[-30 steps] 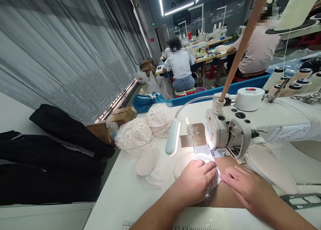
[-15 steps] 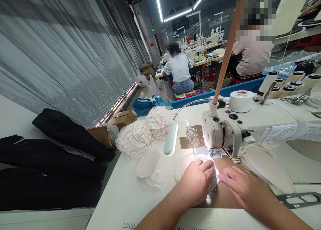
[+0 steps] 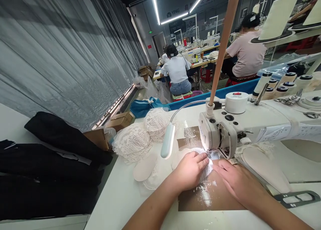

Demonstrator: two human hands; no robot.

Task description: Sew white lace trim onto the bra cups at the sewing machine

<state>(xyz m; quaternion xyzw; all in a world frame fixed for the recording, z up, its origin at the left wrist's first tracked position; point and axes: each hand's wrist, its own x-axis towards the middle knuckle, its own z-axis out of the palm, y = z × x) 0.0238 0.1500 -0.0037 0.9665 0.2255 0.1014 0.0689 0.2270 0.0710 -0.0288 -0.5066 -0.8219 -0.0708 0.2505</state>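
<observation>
Landmark: the sewing machine (image 3: 206,129). White lace piece (image 3: 207,170) lies on the near side of the machine, directly below its needle area, on a brown sheet (image 3: 215,198) that bears shiny clear patches.

Left hand (image 3: 192,168): palm down, just in front and to the left of the machine's needle area. Fingers lie close together over the lace, tips near the needle area; thumb hidden, so cannot tell whether they pinch it or only press.

Right hand (image 3: 232,176): in front and to the right of the needle area, palm down, fingers extended, leading fingertips at the lace's right edge. Cannot tell whether they grip it.

Left of the machine: a lit lamp (image 3: 167,141) on a bent metal stem; farther left, lace cups (image 3: 132,139) in piles, with a beige oval pad (image 3: 144,168) nearer the wearer. Right of the machine's needle area: a large pale piece (image 3: 265,166). Behind the machine's arm: thread cones (image 3: 262,84). Well beyond the machine, two persons sit with their backs mostly turned, one in a white top (image 3: 177,69), one in a pink top (image 3: 248,54).
</observation>
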